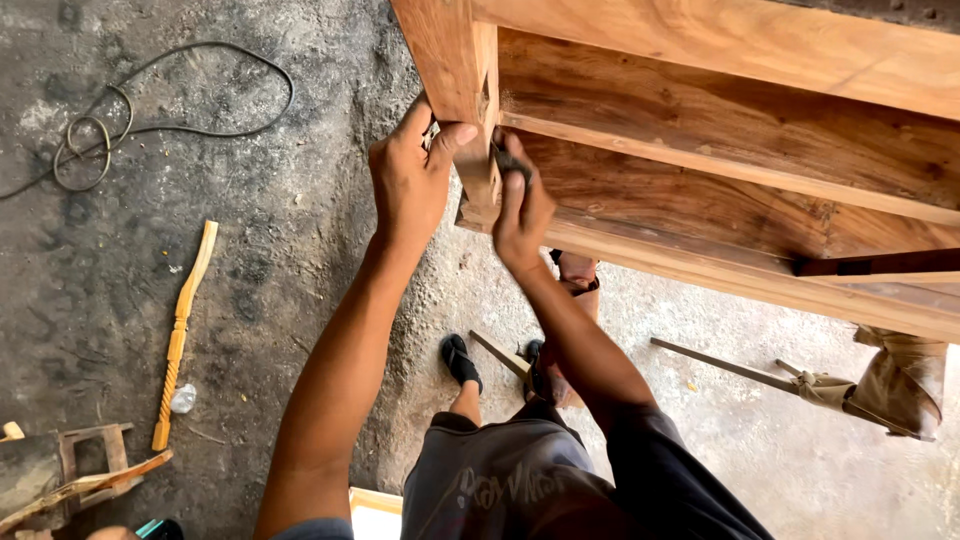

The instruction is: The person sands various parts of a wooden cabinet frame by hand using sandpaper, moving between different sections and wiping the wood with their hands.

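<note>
Brown wood is under both hands: the left hand (408, 180) wraps around the thick brown wooden leg (455, 80) of the big wooden frame (720, 150). The right hand (520, 210) presses a small dark sanding scrap (510, 162) against it. A turned yellow wooden spindle (182, 330) lies well apart on the grey floor (250, 260).

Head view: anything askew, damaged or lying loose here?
Nothing on the wooden frame looks damaged; the left hand grips its post and the right hand presses a small dark pad against it. On the floor, a turned wooden spindle and a coiled cable lie loose.
</note>
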